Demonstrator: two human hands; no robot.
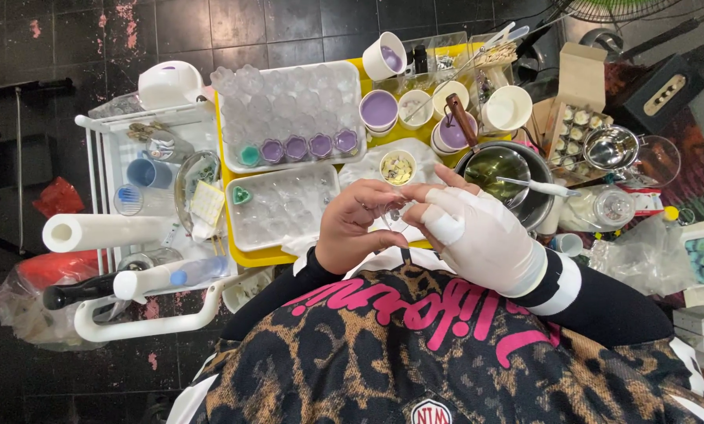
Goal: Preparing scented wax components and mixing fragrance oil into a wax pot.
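Observation:
My left hand [353, 228] is bare and my right hand [479, 235] wears a white glove. Both meet in front of my chest, fingertips pinched on a small clear piece [395, 213] that is mostly hidden by the fingers. Just beyond the hands lie a white cloth [363, 169] and a small cup of pale yellow bits [397, 167]. Two clear trays of small moulds [289, 110] [285, 206] rest on a yellow tray [259, 255]; a few moulds hold purple filling [309, 146] or green filling [249, 155].
Paper cups with purple liquid [378, 110] stand at the back. A metal pot of greenish liquid [497, 169] with a white spoon [539, 187] sits to the right. A white cart [132, 180] with a paper roll [104, 232] and bottles is on the left; a cardboard box [576, 118] and a glass jar [612, 208] are at right.

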